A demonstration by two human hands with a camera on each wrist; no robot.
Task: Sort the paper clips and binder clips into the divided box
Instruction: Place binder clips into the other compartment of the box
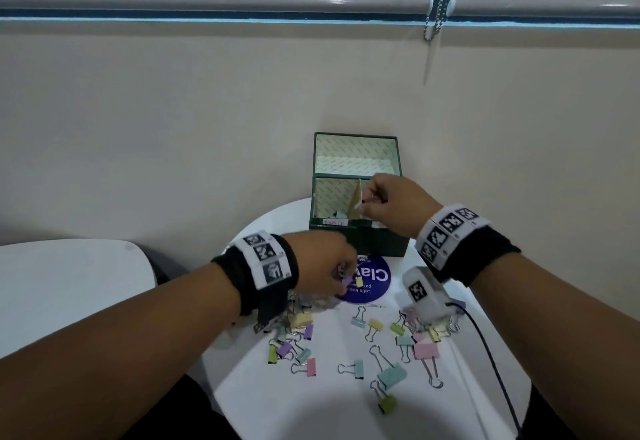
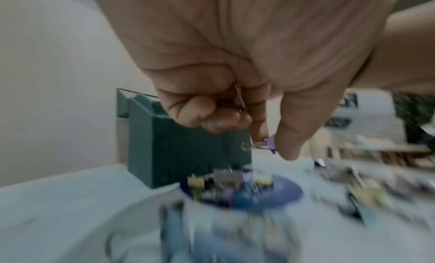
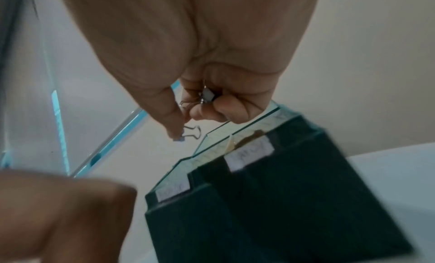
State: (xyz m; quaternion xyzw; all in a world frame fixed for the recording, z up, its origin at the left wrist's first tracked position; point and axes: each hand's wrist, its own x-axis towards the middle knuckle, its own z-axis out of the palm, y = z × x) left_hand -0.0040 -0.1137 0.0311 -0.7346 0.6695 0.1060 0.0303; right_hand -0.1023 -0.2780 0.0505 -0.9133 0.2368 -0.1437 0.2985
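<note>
My right hand (image 1: 393, 205) is over the green divided box (image 1: 356, 231) at the table's (image 1: 311, 405) far edge, its grip pinching a small blue binder clip (image 3: 180, 137), more clips bunched in the curled fingers. My left hand (image 1: 320, 263) is just before the box, grip pinching a purple binder clip (image 2: 270, 143). Loose pastel binder clips (image 1: 391, 375) are scattered nearer me.
</note>
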